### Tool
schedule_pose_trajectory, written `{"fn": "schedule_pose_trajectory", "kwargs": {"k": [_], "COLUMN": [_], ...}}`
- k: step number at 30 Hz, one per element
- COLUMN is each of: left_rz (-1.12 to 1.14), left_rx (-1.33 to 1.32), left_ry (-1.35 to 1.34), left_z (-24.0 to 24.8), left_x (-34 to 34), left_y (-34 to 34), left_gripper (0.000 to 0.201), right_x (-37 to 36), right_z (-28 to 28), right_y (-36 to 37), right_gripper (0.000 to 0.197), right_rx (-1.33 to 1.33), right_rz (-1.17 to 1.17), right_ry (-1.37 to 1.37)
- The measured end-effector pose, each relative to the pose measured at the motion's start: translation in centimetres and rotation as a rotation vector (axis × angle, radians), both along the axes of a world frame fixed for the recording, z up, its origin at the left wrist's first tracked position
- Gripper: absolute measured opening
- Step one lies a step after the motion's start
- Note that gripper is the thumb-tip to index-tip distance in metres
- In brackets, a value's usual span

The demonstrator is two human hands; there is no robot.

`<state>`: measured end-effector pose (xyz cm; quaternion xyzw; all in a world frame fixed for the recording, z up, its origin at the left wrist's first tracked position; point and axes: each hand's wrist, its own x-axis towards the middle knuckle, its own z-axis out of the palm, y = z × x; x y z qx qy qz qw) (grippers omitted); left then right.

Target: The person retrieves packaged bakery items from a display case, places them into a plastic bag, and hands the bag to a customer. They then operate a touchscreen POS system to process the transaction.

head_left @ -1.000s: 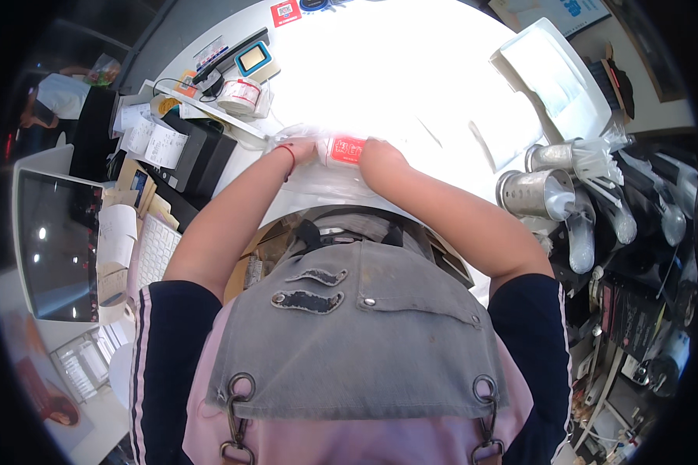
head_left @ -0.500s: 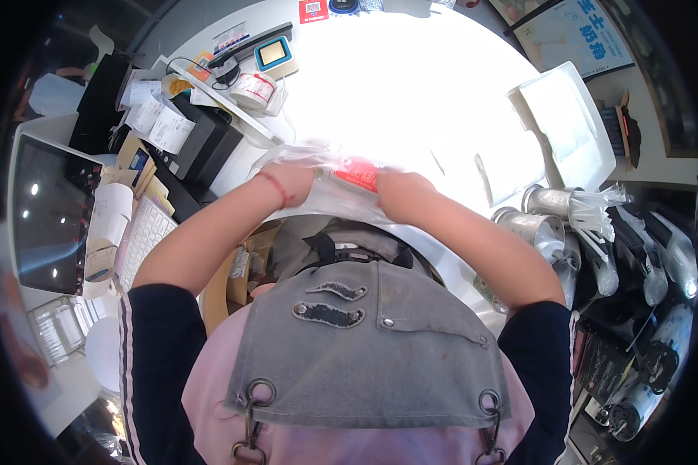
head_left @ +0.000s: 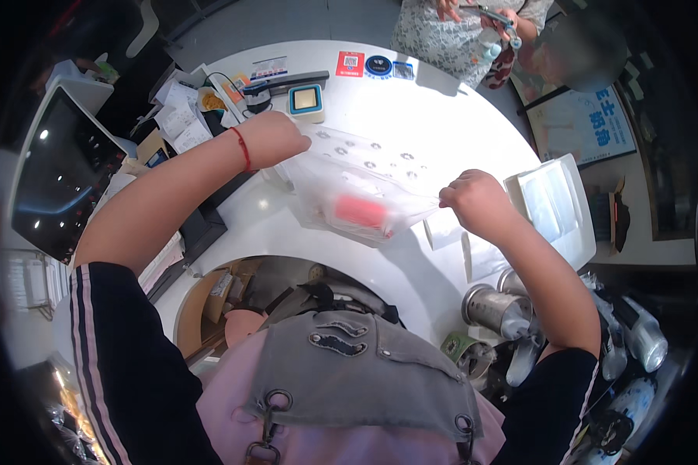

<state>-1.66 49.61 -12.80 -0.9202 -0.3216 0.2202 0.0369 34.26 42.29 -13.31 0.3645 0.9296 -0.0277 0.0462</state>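
A translucent white plastic bag [head_left: 318,174] with small grey prints is stretched between my two hands above the white counter. Inside it shows a package with a red label [head_left: 361,210], blurred by the plastic. My left hand [head_left: 278,139], a red cord round its wrist, is closed on the bag's upper left edge, close to a small device with a blue-rimmed screen [head_left: 306,99]. My right hand [head_left: 477,200] pinches the opposite side of the bag, pulling its plastic into a point. The package's far side is hidden.
Across the counter [head_left: 473,116] stands a person [head_left: 438,39] holding a phone. A white tray of flat packets [head_left: 554,198] lies at right, metal canisters [head_left: 496,310] nearer me. A monitor [head_left: 62,174] and papers crowd the left.
My hands have moved apart and up, spreading the bag that was bunched around the red-labelled package. My view has shifted, and a person now shows across the counter.
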Motion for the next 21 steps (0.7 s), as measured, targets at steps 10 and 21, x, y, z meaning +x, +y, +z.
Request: {"fn": "schedule_pose_trajectory", "kwargs": {"k": [10,21], "left_rz": [0.162,0.177], "left_rx": [-0.084,0.296], "left_ry": [-0.138,-0.848], "left_z": [1.5,0.8], "left_x": [2.4,-0.4], "left_y": [9.3,5.2], "left_gripper": [0.023,0.039], "right_x": [2.9,3.0], "right_z": [0.7,-5.5], "right_y": [11.5,13.2], "right_gripper": [0.007,0.025], "right_rx": [0.116,0.2], "right_rz": [0.006,-0.12], "right_ry": [0.034,0.417]}}
